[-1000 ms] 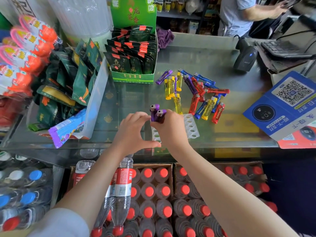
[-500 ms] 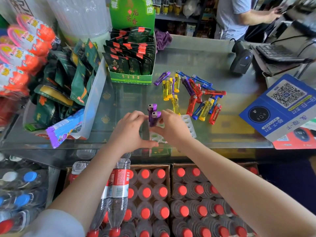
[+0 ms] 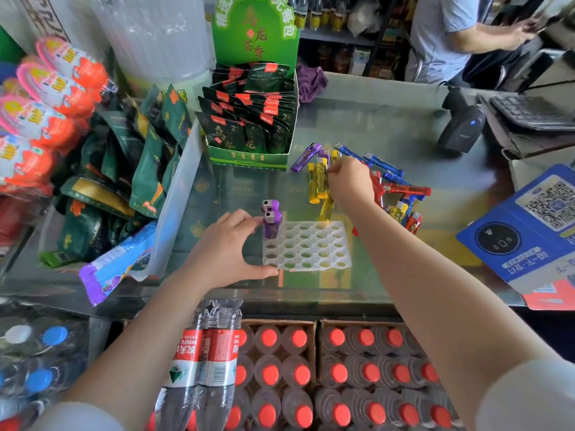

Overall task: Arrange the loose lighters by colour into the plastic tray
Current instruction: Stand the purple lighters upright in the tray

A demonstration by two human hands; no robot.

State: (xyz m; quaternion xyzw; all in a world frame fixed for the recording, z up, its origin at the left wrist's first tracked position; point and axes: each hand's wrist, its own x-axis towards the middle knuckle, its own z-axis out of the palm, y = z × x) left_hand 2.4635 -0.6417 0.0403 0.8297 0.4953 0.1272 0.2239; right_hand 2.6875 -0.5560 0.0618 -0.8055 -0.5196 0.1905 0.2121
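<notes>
A white plastic tray [image 3: 314, 268] with rows of round holes lies on the glass counter. Two purple lighters [image 3: 272, 223] stand upright in its far left corner. My left hand [image 3: 224, 247] grips the tray's left edge, thumb at the near corner and fingers by the purple lighters. Beyond the tray lies a loose pile of lighters: yellow ones [image 3: 317, 181], a purple one [image 3: 306, 157], blue ones [image 3: 382, 164] and red ones [image 3: 407, 190]. My right hand [image 3: 351, 181] is down on this pile, fingertips near another purple lighter; its hold is hidden.
A green display box of tea sachets [image 3: 249, 126] stands behind the tray. Snack packs [image 3: 124, 157] crowd the left. A barcode scanner [image 3: 462, 129], keyboard [image 3: 529, 112] and blue QR sign [image 3: 529, 231] sit right. Bottles [image 3: 280, 368] fill crates below. A person [image 3: 451, 35] stands behind the counter.
My right hand let go of the second purple lighter, now standing in the tray, and reached forward to the loose pile. My left hand stayed on the tray's left edge.
</notes>
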